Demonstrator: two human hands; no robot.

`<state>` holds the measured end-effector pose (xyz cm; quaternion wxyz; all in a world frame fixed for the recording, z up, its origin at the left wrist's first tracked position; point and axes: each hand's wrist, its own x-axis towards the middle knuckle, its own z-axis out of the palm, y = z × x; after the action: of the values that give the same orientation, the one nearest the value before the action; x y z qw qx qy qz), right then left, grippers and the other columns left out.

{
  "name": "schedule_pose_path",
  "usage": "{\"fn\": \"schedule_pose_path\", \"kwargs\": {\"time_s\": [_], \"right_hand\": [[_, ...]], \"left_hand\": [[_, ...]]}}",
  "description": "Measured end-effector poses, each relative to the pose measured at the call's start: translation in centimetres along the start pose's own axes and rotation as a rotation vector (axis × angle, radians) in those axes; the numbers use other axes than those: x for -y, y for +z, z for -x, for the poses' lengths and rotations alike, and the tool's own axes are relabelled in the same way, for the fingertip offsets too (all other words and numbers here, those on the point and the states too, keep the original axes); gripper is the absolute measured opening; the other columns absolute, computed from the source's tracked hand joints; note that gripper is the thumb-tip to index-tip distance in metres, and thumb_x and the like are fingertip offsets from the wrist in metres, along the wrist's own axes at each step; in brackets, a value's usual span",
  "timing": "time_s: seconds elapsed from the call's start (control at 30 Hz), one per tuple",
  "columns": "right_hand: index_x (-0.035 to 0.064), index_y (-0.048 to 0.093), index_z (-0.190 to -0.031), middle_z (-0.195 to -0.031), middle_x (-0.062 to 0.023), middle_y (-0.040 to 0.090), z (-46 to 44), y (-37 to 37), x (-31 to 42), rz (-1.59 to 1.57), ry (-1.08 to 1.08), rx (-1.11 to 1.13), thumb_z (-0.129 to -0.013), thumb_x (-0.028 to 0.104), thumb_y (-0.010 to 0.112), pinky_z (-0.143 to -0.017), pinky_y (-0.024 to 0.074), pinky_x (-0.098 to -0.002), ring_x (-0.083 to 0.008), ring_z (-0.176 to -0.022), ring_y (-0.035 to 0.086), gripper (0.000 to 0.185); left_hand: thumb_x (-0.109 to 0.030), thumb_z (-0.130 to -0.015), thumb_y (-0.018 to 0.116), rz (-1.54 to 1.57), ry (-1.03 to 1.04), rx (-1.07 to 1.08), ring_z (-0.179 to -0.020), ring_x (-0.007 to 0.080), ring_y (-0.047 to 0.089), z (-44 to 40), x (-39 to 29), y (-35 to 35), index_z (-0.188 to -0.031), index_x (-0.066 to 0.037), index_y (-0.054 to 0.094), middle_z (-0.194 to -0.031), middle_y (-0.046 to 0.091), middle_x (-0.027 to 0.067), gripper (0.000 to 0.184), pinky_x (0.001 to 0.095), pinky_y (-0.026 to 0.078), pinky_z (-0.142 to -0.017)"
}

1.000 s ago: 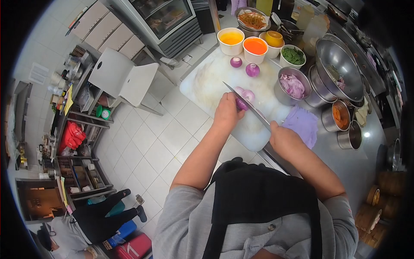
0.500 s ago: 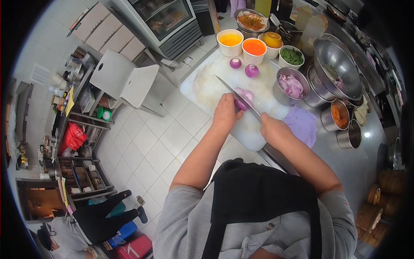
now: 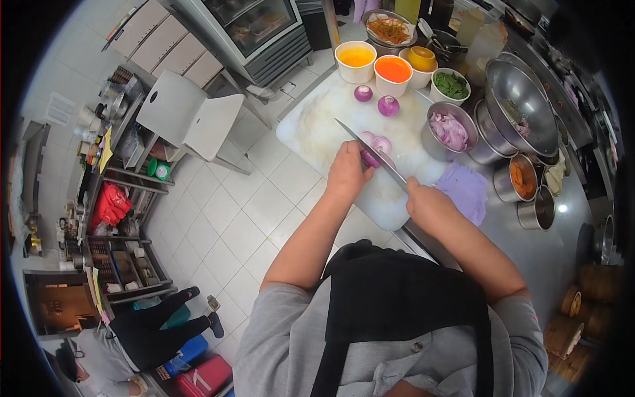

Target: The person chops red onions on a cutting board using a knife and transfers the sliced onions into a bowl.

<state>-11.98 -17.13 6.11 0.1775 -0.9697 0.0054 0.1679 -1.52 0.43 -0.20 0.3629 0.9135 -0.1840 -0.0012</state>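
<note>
My left hand (image 3: pixel 347 171) is closed over a red onion (image 3: pixel 369 159) on the white cutting board (image 3: pixel 311 126), its fingertips bent on the purple side. In my right hand (image 3: pixel 423 204) is the handle of a kitchen knife (image 3: pixel 390 171). The blade slants across the onion, its tip pointing to the far left. Pale cut onion slices (image 3: pixel 381 143) lie just beyond the blade. Farther up the board sit two small whole red onions, one on the left (image 3: pixel 362 93) and one on the right (image 3: pixel 388 106). A metal pot (image 3: pixel 431 144) holds sliced onion.
Tubs of yellow (image 3: pixel 356 58) and orange (image 3: pixel 393 69) contents and one of green leaves (image 3: pixel 450 86) line the far side. A purple cloth (image 3: pixel 466 192) lies beside the board. Steel bowls (image 3: pixel 522 99) crowd the right. A chair (image 3: pixel 192 122) and another person (image 3: pixel 152 331) are at left.
The knife and my right hand have shifted slightly to the right. My left hand stays on the onion. The whole view has moved a little.
</note>
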Motion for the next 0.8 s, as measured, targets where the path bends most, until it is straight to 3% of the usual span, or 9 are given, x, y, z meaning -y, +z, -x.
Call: {"fn": "schedule_pose_path", "kwargs": {"time_s": [0.1,0.17,0.37,0.8], "right_hand": [[-0.0024,0.046,-0.101,-0.076,-0.0261,0.063,-0.9,0.1,0.4,-0.008,-0.004,0.004,-0.086,0.008,0.049,-0.069,0.0475,-0.0544,-0.0449,-0.077,0.063,0.019],[-0.0016,0.049,-0.105,-0.087,-0.0251,0.065,-2.6,1.1,0.5,0.030,-0.002,0.020,-0.088,0.007,0.045,-0.074,0.0497,-0.0522,-0.0424,-0.085,0.065,0.020],[-0.0018,0.049,-0.108,-0.086,-0.0254,0.066,-6.3,1.5,0.3,-0.015,-0.069,-0.027,-0.087,0.010,0.047,-0.075,0.0493,-0.0532,-0.0429,-0.084,0.065,0.024],[-0.0021,0.044,-0.098,-0.075,-0.0259,0.062,-0.3,0.9,-0.8,-0.014,-0.056,-0.097,-0.086,0.009,0.051,-0.067,0.0476,-0.0542,-0.0451,-0.074,0.062,0.018]], "left_hand": [[-0.008,-0.066,0.080,0.002,-0.013,0.004,-0.099,0.0351,0.058,-0.1,0.1,-0.1,-0.109,-0.001,0.050,-0.105,0.055,0.0166,0.053,0.0419,0.050,-0.084],[-0.008,-0.066,0.080,0.001,0.009,0.004,-0.100,0.0352,0.058,0.0,0.2,0.1,-0.109,-0.001,0.050,-0.106,0.055,0.0165,0.053,0.0419,0.050,-0.084],[-0.007,-0.066,0.080,0.003,0.046,-0.019,-0.100,0.0358,0.057,0.1,0.3,0.2,-0.109,-0.001,0.050,-0.106,0.055,0.0173,0.053,0.0421,0.050,-0.084],[-0.008,-0.066,0.080,0.009,-0.009,-0.009,-0.098,0.0364,0.058,0.1,0.2,0.1,-0.105,0.000,0.049,-0.105,0.054,0.0179,0.051,0.0419,0.050,-0.084]]}}
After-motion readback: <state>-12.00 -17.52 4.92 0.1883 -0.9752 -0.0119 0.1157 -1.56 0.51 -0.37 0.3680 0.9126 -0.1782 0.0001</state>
